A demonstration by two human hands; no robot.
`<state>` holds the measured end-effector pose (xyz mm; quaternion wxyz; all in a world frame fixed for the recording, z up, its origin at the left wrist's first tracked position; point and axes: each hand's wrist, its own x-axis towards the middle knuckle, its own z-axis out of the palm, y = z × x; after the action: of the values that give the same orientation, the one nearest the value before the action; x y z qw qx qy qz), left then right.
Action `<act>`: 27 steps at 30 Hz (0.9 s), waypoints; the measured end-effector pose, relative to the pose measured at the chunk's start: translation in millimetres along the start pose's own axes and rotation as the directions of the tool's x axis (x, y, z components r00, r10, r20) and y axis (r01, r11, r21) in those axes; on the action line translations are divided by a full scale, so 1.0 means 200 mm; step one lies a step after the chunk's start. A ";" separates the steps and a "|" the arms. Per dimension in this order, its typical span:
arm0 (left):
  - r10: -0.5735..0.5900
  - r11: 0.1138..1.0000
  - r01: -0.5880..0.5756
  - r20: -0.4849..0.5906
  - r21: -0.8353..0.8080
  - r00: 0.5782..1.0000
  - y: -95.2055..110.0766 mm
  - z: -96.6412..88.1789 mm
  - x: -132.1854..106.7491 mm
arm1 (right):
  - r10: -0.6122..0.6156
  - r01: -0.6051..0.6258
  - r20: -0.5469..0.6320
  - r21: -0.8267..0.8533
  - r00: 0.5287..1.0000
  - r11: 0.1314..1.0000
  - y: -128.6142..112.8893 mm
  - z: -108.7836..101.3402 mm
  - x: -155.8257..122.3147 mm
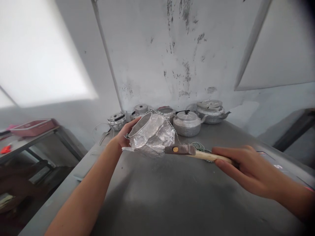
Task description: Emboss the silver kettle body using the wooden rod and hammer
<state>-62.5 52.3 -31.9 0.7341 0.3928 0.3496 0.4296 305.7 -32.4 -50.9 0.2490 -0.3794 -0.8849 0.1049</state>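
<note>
My left hand (pixel 124 132) grips a dented, crumpled aluminium kettle (pixel 155 136) by the side near its rim. The kettle is tilted above the table, its lidless round mouth towards the upper left and its creased wall towards the right. A patterned cord (pixel 172 124) runs over its far side. In my right hand (pixel 246 168), the fingers wrap round the pale wooden handle of a hammer (pixel 180 150). The dark hammer head is at the kettle's lower right wall; whether it touches, I cannot tell.
Against the stained wall stand several metal kettles, among them a lidded one (pixel 187 124) and a larger one (pixel 213 113). Coiled cord (pixel 197 146) lies behind the hammer. A flat device (pixel 278 165) lies on the grey table (pixel 157 200) at right. A pink basket (pixel 34 127) sits on a side table.
</note>
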 end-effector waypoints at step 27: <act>0.026 0.993 -0.013 -0.108 0.117 0.994 0.05 0.11 -0.05 | -0.006 0.006 -0.029 0.030 1.000 1.000 -0.04 0.04 -0.01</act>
<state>-50.3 40.1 -11.8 0.6856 0.4139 0.4099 0.4366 298.0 -39.4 -54.8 0.2679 -0.3744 -0.8806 0.1122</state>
